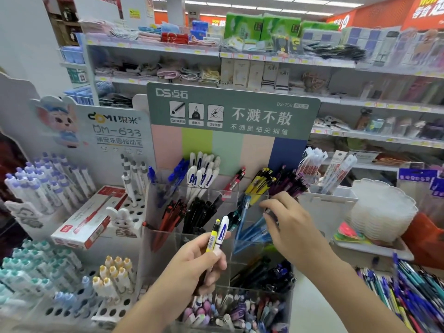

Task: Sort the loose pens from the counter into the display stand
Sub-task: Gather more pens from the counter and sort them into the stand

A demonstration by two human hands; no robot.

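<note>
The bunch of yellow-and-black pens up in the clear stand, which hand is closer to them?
Right. The right hand reaches just below the yellow-and-black pens; the left hand sits lower, holding two pens.

The green header card [231, 109] reads "DS-756"; the white card [115, 126] reads "DOMI DM-633".

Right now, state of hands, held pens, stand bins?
Left hand: grips two pens upright.
Yellow pen: held.
White pen: held.
Right hand: grip unclear, fingers at the blue pens.
Display stand: bins partly filled.
Loose pens: piled, unsorted.
</note>
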